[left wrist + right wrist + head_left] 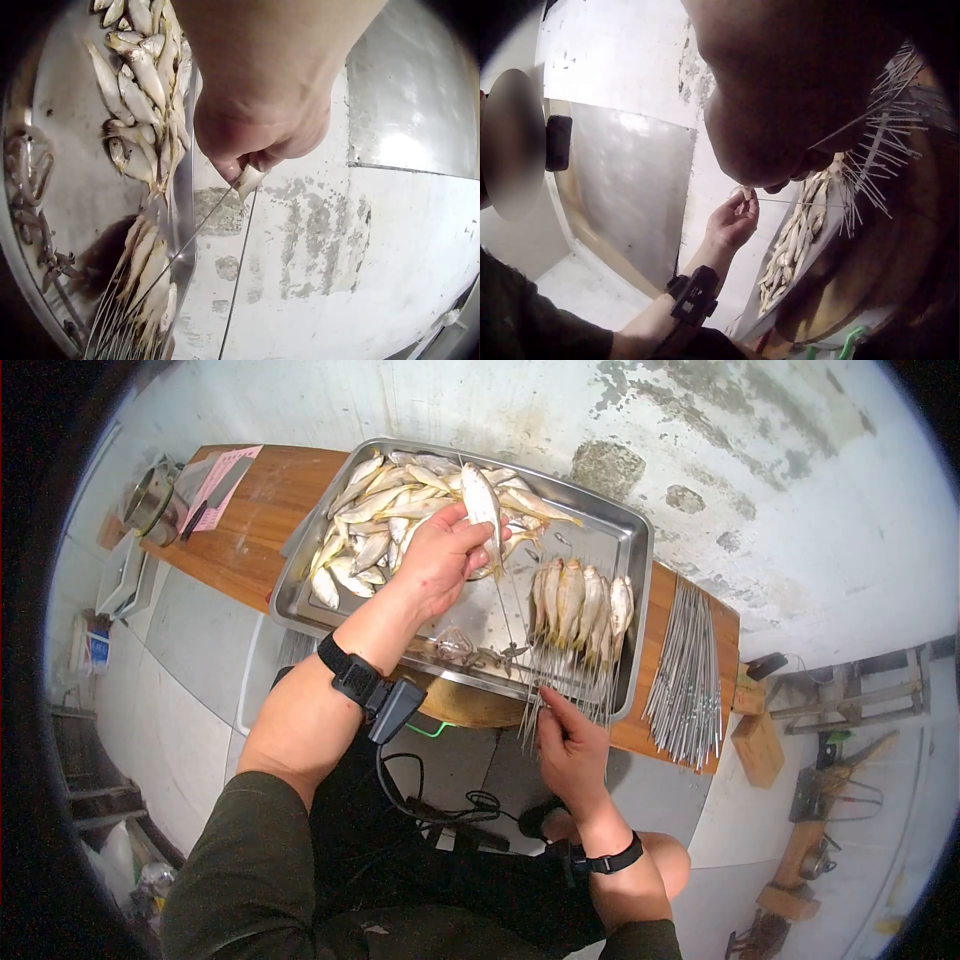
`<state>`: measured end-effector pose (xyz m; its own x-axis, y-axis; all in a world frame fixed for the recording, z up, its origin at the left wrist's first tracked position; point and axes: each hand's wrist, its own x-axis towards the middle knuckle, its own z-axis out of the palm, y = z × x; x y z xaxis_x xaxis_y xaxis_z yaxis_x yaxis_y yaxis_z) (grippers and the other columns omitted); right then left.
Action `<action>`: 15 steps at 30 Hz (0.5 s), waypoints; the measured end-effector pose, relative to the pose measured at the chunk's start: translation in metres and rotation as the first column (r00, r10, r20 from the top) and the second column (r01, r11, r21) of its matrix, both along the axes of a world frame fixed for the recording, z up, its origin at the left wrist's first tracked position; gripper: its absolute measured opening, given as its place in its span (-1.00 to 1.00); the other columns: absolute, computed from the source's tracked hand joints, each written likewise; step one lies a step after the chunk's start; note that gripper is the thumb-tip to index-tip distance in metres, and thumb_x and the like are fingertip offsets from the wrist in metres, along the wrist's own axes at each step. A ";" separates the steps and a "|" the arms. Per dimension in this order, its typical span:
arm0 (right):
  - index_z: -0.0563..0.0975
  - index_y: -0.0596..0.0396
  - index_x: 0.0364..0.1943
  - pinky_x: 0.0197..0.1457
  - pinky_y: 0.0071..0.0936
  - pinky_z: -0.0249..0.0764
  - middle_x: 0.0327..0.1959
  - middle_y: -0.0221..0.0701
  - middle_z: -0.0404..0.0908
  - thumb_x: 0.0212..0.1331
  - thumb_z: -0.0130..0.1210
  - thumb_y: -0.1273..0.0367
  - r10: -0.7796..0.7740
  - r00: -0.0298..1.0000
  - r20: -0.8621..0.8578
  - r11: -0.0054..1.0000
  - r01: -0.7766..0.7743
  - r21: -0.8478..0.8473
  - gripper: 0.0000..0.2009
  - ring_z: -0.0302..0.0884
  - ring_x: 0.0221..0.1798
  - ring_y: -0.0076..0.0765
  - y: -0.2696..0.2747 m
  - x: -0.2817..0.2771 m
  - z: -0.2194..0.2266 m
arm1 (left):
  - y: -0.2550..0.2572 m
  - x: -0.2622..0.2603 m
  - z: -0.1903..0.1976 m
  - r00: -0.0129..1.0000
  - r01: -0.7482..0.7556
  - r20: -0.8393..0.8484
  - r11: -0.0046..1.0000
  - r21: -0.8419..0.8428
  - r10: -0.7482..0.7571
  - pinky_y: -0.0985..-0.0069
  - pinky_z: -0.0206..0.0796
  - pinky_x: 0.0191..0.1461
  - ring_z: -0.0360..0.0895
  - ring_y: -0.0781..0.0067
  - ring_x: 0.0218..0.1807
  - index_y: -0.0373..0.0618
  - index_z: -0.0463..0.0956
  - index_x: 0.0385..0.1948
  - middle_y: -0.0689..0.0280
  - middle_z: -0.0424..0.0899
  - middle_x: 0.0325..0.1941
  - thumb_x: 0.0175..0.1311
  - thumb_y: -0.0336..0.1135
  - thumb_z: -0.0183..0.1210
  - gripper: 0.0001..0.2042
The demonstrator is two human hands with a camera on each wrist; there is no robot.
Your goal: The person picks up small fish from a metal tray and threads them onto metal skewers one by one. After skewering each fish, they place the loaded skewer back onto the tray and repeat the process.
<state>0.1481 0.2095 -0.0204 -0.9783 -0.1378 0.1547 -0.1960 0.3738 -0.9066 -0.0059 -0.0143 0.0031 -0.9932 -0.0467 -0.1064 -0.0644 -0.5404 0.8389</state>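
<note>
My left hand (443,562) holds a small silvery fish (481,500) over the metal tray (644,560), its fingers and thumb around the fish's side. Two thin metal skewers (238,274) run from this fish in the left wrist view. Near the tray's front edge, my right hand (574,752) pinches the lower end of the skewers between thumb and fingers. Close beyond it lies a row of skewered fish (570,598), their skewer ends pointing toward me. A pile of loose fish (375,505) fills the tray's left part.
A bundle of metal skewers (685,685) lies on the wooden table (262,495), right of the tray. At the left end are a pink paper (222,482) and a metal pot (150,495). Behind the tray rises a peeling wall (420,405).
</note>
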 end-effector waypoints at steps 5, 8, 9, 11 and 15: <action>0.56 0.22 -0.08 -0.37 -0.63 0.36 -0.54 -0.36 0.51 0.19 0.06 0.49 -0.010 1.000 0.014 1.000 0.010 0.008 -0.77 0.43 -0.49 -0.61 0.000 0.000 0.003 | 0.001 0.000 -0.001 1.000 -0.023 0.008 1.000 0.021 0.023 0.79 0.31 -0.47 0.55 0.57 -0.29 -0.28 0.45 -0.11 0.22 0.62 -0.21 0.25 -0.52 0.05 -0.80; 0.56 0.22 -0.08 -0.38 -0.63 0.36 -0.55 -0.36 0.51 0.19 0.06 0.48 -0.008 1.000 0.009 1.000 0.008 0.014 -0.77 0.43 -0.49 -0.61 0.000 0.000 0.003 | -0.002 0.000 -0.001 1.000 0.018 -0.013 1.000 -0.002 -0.018 0.78 0.36 -0.39 0.55 0.56 -0.27 -0.28 0.45 -0.11 0.23 0.62 -0.21 0.25 -0.52 0.05 -0.80; 0.54 0.26 -0.05 -0.45 -0.68 0.27 -0.61 -0.57 0.41 0.23 0.03 0.48 0.009 1.000 -0.012 1.000 -0.009 0.014 -0.76 0.29 -0.54 -0.72 0.000 0.000 0.003 | -0.003 0.000 -0.001 0.999 0.030 -0.022 1.000 -0.009 -0.030 0.77 0.39 -0.35 0.55 0.55 -0.27 -0.28 0.45 -0.11 0.23 0.62 -0.21 0.25 -0.52 0.05 -0.80; 0.54 0.27 -0.06 -0.46 -0.68 0.27 -0.62 -0.56 0.41 0.23 0.03 0.48 0.009 1.000 -0.015 1.000 -0.009 0.023 -0.76 0.29 -0.55 -0.72 0.000 0.000 0.004 | -0.002 0.000 -0.002 0.999 0.027 -0.019 1.000 -0.001 -0.027 0.75 0.40 -0.31 0.56 0.54 -0.25 -0.28 0.45 -0.10 0.23 0.62 -0.20 0.25 -0.52 0.05 -0.80; 0.55 0.29 -0.07 -0.47 -0.67 0.27 -0.64 -0.56 0.40 0.23 0.02 0.48 -0.003 1.000 0.004 1.000 0.003 0.028 -0.77 0.29 -0.57 -0.72 0.001 0.000 0.003 | 0.000 0.001 0.000 1.000 0.002 0.008 1.000 -0.009 -0.001 0.73 0.44 -0.21 0.58 0.51 -0.18 -0.27 0.44 -0.08 0.24 0.63 -0.18 0.25 -0.52 0.06 -0.78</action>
